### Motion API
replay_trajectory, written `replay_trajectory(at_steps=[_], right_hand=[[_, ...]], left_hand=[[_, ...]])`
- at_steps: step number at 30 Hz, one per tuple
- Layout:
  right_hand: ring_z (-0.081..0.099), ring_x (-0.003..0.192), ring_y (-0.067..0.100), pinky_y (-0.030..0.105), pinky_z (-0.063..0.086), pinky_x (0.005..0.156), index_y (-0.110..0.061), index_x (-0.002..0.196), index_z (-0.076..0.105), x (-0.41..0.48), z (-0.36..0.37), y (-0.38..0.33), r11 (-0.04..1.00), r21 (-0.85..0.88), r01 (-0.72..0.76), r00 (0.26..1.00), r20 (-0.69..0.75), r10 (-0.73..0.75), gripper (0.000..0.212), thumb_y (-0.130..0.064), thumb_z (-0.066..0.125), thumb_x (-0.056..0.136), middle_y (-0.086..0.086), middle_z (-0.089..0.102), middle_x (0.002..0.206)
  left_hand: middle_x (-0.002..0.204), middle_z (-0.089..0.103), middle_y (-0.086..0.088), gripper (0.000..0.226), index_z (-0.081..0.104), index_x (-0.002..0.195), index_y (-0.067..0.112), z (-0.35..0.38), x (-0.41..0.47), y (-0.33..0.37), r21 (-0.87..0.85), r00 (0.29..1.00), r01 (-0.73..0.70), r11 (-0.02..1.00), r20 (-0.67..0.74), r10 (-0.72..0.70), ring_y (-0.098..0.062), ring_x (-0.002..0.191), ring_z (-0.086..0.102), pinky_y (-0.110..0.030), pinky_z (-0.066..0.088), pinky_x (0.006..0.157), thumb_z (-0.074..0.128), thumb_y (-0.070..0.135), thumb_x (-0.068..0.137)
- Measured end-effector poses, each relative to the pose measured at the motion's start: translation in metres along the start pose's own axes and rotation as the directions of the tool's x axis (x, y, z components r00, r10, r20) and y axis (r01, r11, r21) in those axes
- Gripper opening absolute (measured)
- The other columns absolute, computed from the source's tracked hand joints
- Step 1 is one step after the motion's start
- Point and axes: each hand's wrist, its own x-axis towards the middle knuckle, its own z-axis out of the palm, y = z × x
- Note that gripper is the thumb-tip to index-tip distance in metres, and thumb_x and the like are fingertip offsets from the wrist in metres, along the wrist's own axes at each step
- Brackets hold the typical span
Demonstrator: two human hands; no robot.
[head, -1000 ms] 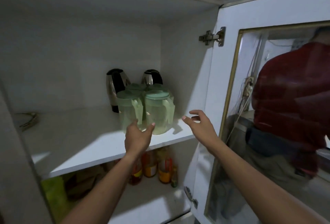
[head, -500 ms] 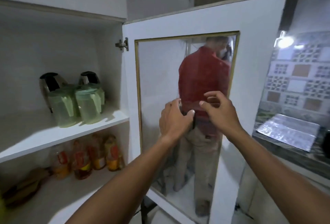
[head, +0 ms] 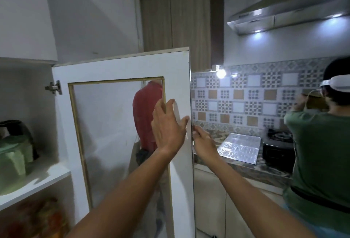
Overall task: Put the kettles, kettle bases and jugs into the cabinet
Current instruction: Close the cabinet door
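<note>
The white cabinet door [head: 121, 67] with a gold-framed glass pane stands open in the middle of the head view. My left hand [head: 167, 125] lies flat and open against the door's inner face near its free edge. My right hand [head: 203, 142] has its fingers curled around that free edge from the outside. At the far left, on the cabinet shelf [head: 37, 182], a green jug [head: 13, 154] stands in front of a dark steel kettle [head: 17, 127]. Both are cut off by the frame edge.
A person in a green shirt [head: 320, 154] stands at the right by the counter [head: 269, 173], a black gas stove [head: 278, 143] and a foil-covered tray [head: 239, 148]. Bottles [head: 37, 217] blur on the lower shelf. The glass shows a person in red [head: 145, 120].
My view has swung right, away from the shelf. Both hands left the jugs and moved to the door's free edge, the left flat on it, the right gripping it.
</note>
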Motion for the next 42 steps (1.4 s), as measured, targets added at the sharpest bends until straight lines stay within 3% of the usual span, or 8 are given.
replay_trajectory(at_steps=[5, 12, 20, 26, 30, 35, 40, 42], right_hand=[[0.058, 0.123, 0.030, 0.042, 0.049, 0.099, -0.027, 0.145, 0.053, -0.022, 0.020, -0.003, 0.998, 0.030, -0.061, 0.993, -0.099, 0.064, 0.044, -0.035, 0.028, 0.109, 0.002, 0.061, 0.136], [0.063, 0.106, 0.027, 0.046, 0.050, 0.089, -0.024, 0.121, 0.063, -0.075, 0.029, -0.026, 1.000, 0.007, -0.010, 0.994, -0.105, 0.010, 0.036, -0.031, 0.032, 0.106, 0.004, 0.069, 0.114], [0.063, 0.093, 0.020, 0.042, 0.051, 0.082, -0.024, 0.108, 0.064, -0.191, 0.075, -0.082, 0.998, 0.021, 0.063, 0.984, -0.167, -0.058, 0.028, -0.030, 0.037, 0.106, -0.006, 0.067, 0.096], [0.062, 0.081, 0.018, 0.039, 0.047, 0.073, -0.026, 0.090, 0.069, -0.270, 0.127, -0.118, 0.986, 0.109, 0.127, 0.978, -0.180, -0.106, 0.024, -0.033, 0.048, 0.101, -0.010, 0.067, 0.081], [0.059, 0.073, 0.023, 0.049, 0.048, 0.069, -0.024, 0.081, 0.066, -0.309, 0.171, -0.146, 0.973, 0.173, 0.153, 0.977, -0.176, -0.122, 0.032, -0.048, 0.046, 0.087, -0.007, 0.064, 0.070], [0.050, 0.063, 0.011, 0.036, 0.039, 0.063, -0.014, 0.075, 0.061, -0.349, 0.230, -0.182, 0.949, 0.233, 0.212, 0.977, -0.084, -0.197, 0.023, -0.029, 0.054, 0.091, -0.005, 0.058, 0.064], [0.062, 0.074, 0.012, 0.027, 0.047, 0.068, -0.016, 0.083, 0.064, -0.367, 0.292, -0.215, 0.920, 0.240, 0.308, 0.936, 0.094, -0.338, 0.017, -0.032, 0.062, 0.087, 0.000, 0.068, 0.078], [0.065, 0.081, 0.013, 0.023, 0.051, 0.072, -0.016, 0.088, 0.064, -0.368, 0.328, -0.228, 0.902, 0.278, 0.330, 0.896, 0.210, -0.392, 0.013, -0.028, 0.066, 0.089, 0.002, 0.068, 0.087]], left_hand=[[0.156, 0.033, -0.002, 0.065, 0.040, 0.143, 0.033, -0.021, -0.004, -0.008, -0.006, 0.998, -0.017, 1.000, 0.068, 0.017, -0.026, 0.143, 0.035, -0.047, 0.038, 0.113, 0.067, 0.054, 0.087], [0.156, 0.032, -0.002, 0.064, 0.042, 0.142, 0.033, -0.082, -0.030, -0.011, -0.079, 0.991, -0.048, 0.996, 0.120, 0.057, -0.026, 0.143, 0.035, -0.050, 0.039, 0.113, 0.070, 0.050, 0.087], [0.145, 0.050, 0.000, 0.065, 0.045, 0.139, 0.033, -0.201, -0.062, -0.046, -0.075, 0.976, -0.071, 0.995, 0.203, 0.085, -0.025, 0.124, 0.056, -0.046, 0.053, 0.097, 0.069, 0.056, 0.084], [0.131, 0.055, 0.002, 0.051, 0.049, 0.129, 0.028, -0.297, -0.089, -0.074, -0.224, 0.983, -0.014, 0.975, 0.176, 0.055, -0.020, 0.111, 0.058, -0.033, 0.045, 0.083, 0.060, 0.058, 0.088], [0.131, 0.054, 0.003, 0.058, 0.049, 0.129, 0.027, -0.357, -0.107, -0.103, -0.367, 0.979, 0.015, 0.930, 0.194, 0.061, -0.021, 0.112, 0.058, -0.046, 0.052, 0.094, 0.059, 0.062, 0.084], [0.122, 0.057, 0.007, 0.058, 0.051, 0.120, 0.027, -0.416, -0.114, -0.155, -0.405, 0.992, -0.013, 0.914, 0.107, 0.061, -0.018, 0.102, 0.063, -0.044, 0.057, 0.087, 0.066, 0.064, 0.078], [0.101, 0.059, 0.014, 0.041, 0.053, 0.105, 0.026, -0.475, -0.112, -0.217, -0.388, 0.997, -0.064, 0.919, 0.006, 0.072, 0.006, 0.085, 0.061, -0.015, 0.049, 0.069, 0.066, 0.055, 0.080], [0.083, 0.056, 0.015, 0.031, 0.054, 0.091, 0.024, -0.504, -0.109, -0.249, -0.351, 0.997, -0.080, 0.933, -0.040, 0.070, 0.000, 0.072, 0.056, -0.015, 0.042, 0.063, 0.066, 0.051, 0.083]])
